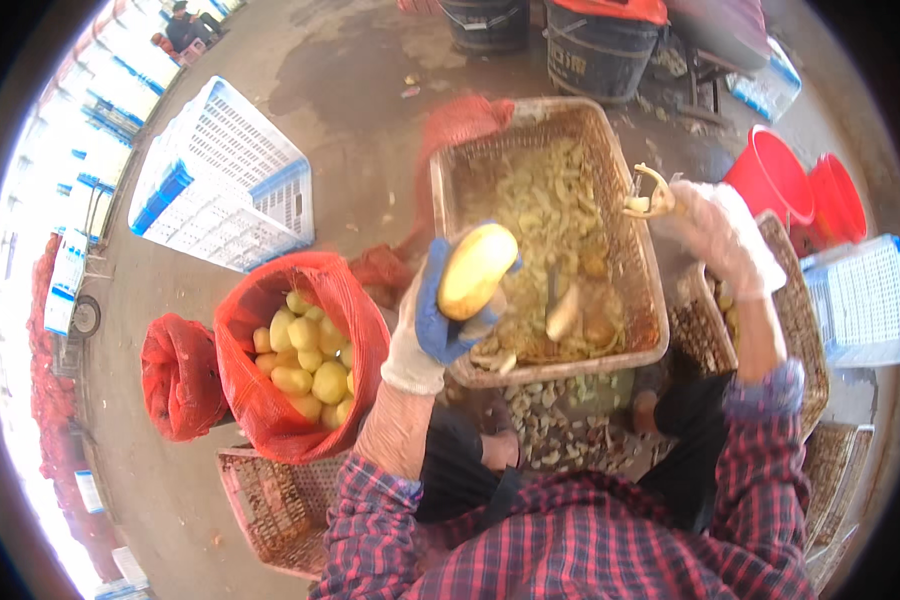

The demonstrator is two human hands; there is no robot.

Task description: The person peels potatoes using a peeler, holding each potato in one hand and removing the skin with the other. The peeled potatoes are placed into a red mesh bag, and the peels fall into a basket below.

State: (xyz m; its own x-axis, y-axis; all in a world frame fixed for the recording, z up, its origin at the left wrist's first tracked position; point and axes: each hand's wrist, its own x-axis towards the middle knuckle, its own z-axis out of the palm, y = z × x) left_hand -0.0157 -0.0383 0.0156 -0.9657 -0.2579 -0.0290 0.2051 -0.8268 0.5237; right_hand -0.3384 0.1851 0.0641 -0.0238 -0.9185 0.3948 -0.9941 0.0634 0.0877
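My left hand (436, 319), in a white glove with a blue-coated palm, grips a long yellow potato (478, 271). Most of its skin is off, with a browner patch at the lower end. My right hand (724, 232) wears a pale, thin-looking glove and is blurred. Its fingers close around a hand peeler (651, 193), held over the right rim of a dirty plastic crate (649, 300). The potato is above the crate's left part, apart from the peeler. Pale peelings (547, 202) fill the crate, with a pale elongated piece (564, 315) lying among them.
A red mesh sack (232, 375) of peeled potatoes (307, 356) stands at left, beside a smaller red sack (182, 375). Blue-white crates (225, 180) stand beyond. Red buckets (772, 176) and dirty crates (791, 315) are at right. Peel scraps (562, 427) litter the floor between my feet.
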